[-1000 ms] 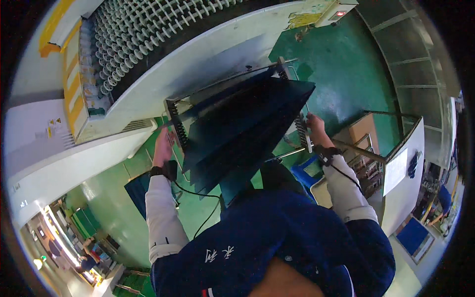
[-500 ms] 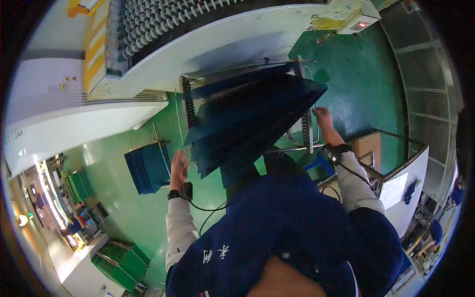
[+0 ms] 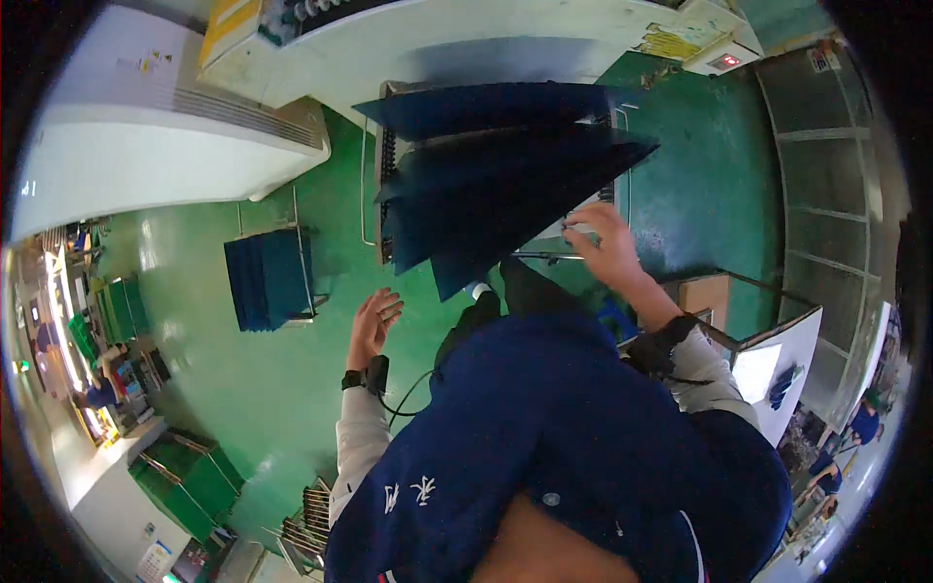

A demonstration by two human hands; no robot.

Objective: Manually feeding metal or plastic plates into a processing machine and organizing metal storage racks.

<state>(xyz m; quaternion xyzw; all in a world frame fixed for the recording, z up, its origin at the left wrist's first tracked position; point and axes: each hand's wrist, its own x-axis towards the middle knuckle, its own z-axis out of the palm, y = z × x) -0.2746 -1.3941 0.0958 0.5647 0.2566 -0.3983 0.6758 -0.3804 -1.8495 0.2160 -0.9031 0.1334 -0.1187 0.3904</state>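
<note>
A rack stands before me, with a toothed left side rail (image 3: 387,155), holding several dark blue thin panels (image 3: 486,185) that stand and lean at uneven angles, their corners jutting out. My right hand (image 3: 607,248) hovers near the rack's right front end, fingers curved and apart, with no held object visible. My left hand (image 3: 374,323) hangs over the floor to the left of my legs, below the panels' left corners. Its fingers are loosely bent and hold nothing. Both wrists wear black devices; a cable runs from the left one.
Behind the rack is a long white machine (image 3: 466,63) with rollers. A second rack of blue panels (image 3: 267,282) stands to the left on the green floor (image 3: 194,360). A white-sided frame (image 3: 787,379) and a cardboard box (image 3: 705,299) are at right. Other people work far off.
My body and view have shifted back from the machine. My left hand has drawn away from the panels' left corners. My right hand has come inward from the rack's right side toward its front.
</note>
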